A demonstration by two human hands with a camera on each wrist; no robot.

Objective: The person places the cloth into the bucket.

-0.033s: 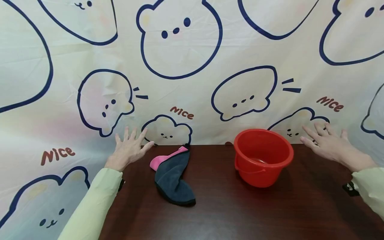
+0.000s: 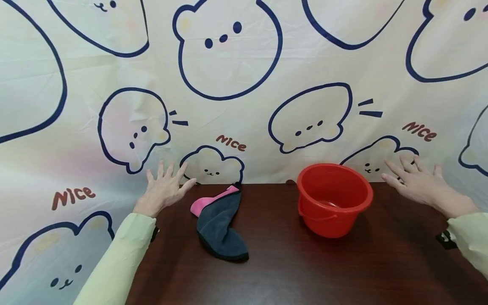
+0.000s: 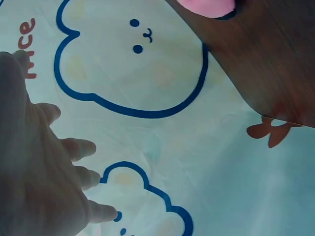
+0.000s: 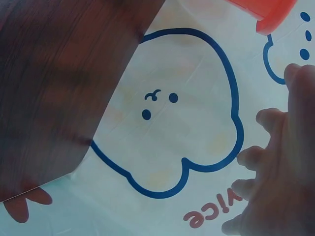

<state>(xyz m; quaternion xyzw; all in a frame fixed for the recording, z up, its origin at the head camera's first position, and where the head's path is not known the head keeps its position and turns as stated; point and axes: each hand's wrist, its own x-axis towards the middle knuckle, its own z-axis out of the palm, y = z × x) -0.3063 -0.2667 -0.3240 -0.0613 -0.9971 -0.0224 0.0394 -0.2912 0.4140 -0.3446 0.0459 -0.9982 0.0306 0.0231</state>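
Observation:
My left hand is held out with its fingers spread, to the left of a folded dark blue cloth with black edging and a pink side. Nothing is in that hand. On the other side, my right hand has its fingers spread too and holds nothing. It is to the right of a red plastic bucket, which stands upright with its handle hanging down the front. In the left wrist view a bit of the pink side shows; the right wrist view catches the bucket's rim.
Cloth and bucket are on a dark brown wooden table. Behind it hangs a pale curtain printed with blue-outlined cartoon animals and the word Nice. Light green sleeves cover both forearms, with a black band at each wrist.

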